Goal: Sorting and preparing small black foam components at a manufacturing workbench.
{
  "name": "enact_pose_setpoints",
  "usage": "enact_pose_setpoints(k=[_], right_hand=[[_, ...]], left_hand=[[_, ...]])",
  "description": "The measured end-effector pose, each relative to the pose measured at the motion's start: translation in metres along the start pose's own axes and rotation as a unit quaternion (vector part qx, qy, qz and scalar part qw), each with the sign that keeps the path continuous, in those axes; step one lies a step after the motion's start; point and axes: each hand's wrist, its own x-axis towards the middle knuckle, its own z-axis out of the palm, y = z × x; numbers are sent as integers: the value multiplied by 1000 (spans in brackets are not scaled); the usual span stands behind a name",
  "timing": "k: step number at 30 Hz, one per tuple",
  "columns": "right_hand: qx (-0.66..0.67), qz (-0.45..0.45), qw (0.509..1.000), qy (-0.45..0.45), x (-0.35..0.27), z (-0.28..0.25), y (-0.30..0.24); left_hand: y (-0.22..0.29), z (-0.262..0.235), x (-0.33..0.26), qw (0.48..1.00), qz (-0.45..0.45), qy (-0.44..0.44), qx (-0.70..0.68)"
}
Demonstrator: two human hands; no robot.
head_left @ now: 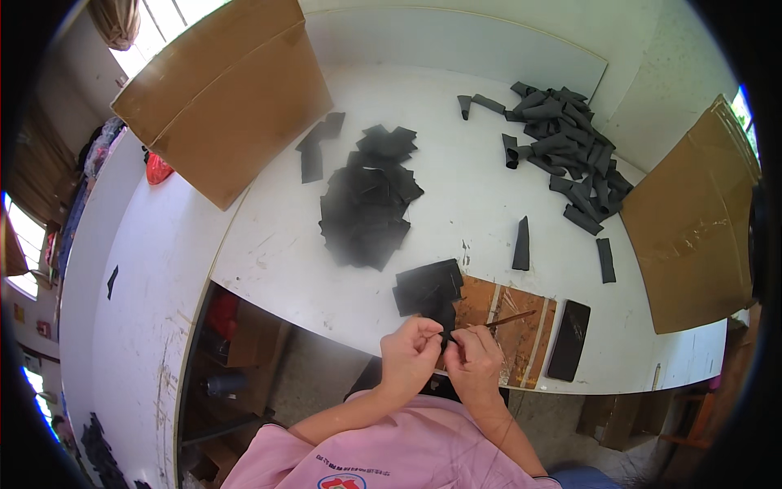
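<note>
Near the table's front edge, my left hand (411,355) pinches a small black fabric piece (441,314) between thumb and fingertips. Close beside it, my right hand (476,360) is closed on the same piece from the other side. The piece's lower end is mostly hidden by my fingers. Just beyond lie a few flat black fabric pieces (425,285), overlapping. A thin brown stick (513,318) extends from beside my right fingers across a stained brown board (529,352); whether those fingers touch it I cannot tell.
A large heap of flat black pieces (366,213) lies farther left, and rolled black tubes (570,134) are piled at the far right. Cardboard boxes stand left (220,90) and right (692,228). A black phone (568,341) lies right of the board.
</note>
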Motion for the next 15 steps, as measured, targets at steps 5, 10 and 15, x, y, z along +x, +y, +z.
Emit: enact_pose_setpoints(k=[5,10,15], right_hand=[[64,116,991,28,-8,-4,8],[522,348,773,-90,-13,-13,20],[643,406,638,-117,-12,-12,14]], left_hand=[[11,-16,18,902,-257,-141,-316],[3,-21,21,859,-273,-241,-360],[2,1,11,971,-108,-93,-192]])
